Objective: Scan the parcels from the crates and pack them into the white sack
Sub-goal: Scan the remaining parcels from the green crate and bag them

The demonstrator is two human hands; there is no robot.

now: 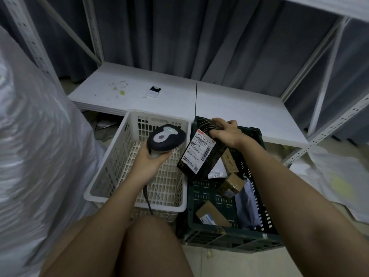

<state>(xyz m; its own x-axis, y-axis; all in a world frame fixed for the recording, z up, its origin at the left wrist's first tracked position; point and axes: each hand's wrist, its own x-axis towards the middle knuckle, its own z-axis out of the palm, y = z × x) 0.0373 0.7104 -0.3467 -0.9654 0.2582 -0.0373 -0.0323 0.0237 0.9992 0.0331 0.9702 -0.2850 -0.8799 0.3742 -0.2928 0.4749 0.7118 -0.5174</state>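
Green crate [225,234]: floor, landmark.
Dark box [199,154]: labelled parcel, tilted, held above the crate's far-left corner; right hand [226,134] grips its top end, fingers curled round it.
Scanner [166,137]: left of the box, over the white crate [111,166] that stands touching the green crate's left side; left hand [151,158] wrapped round its handle, head towards the label.
Brown boxes [212,214] and a blue bag [246,206]: inside the green crate.
White sack [36,146]: far left of both crates.
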